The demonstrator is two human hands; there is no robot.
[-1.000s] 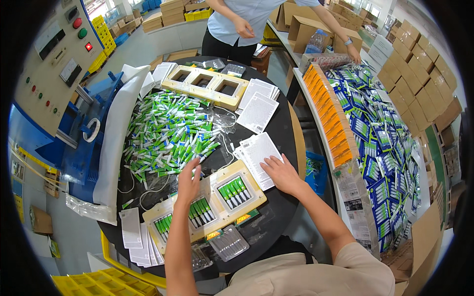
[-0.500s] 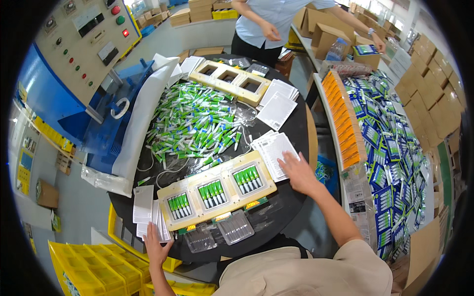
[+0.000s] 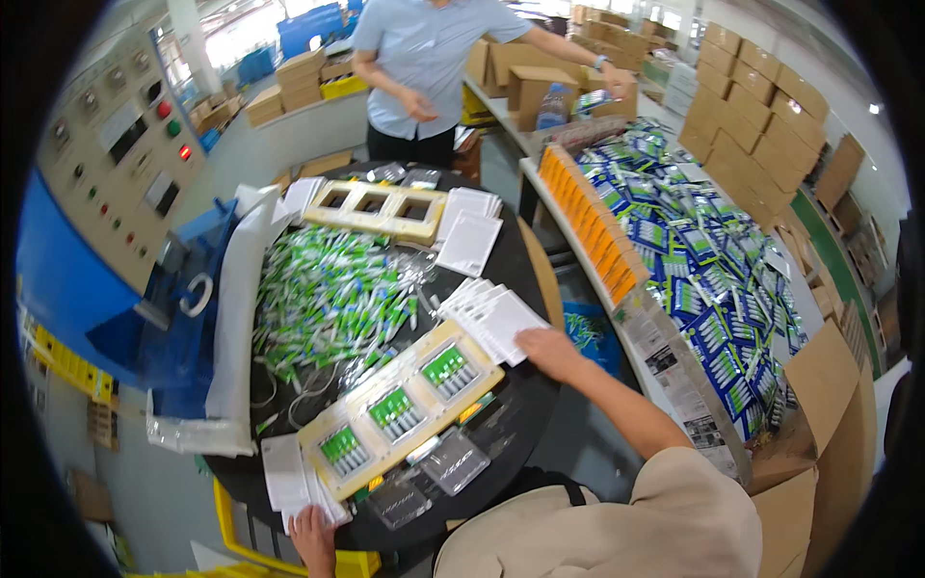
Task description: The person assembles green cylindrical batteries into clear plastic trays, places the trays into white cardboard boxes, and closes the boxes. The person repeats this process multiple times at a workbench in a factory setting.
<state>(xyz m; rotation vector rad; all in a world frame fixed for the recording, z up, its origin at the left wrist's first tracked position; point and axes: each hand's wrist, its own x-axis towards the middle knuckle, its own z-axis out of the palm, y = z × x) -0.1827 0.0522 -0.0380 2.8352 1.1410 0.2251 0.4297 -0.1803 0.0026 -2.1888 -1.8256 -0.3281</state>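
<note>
My left hand (image 3: pixel 313 537) and right hand (image 3: pixel 549 349), half-open, touch white cards (image 3: pixel 501 320); grip, I can't tell; seemingly picking; next wants pinching.

- Beige, softly creased top (image 3: pixel 602 530)
- Loose, short right sleeve (image 3: pixel 686 480) in the same beige, leaving the forearm (image 3: pixel 626 407) bare
- Narrow dark strip (image 3: pixel 576 495) at the top's front edge
- Black garment (image 3: pixel 509 489) at the lap
- Bare left hand (image 3: pixel 313 535) and right hand (image 3: pixel 547 351)
</note>
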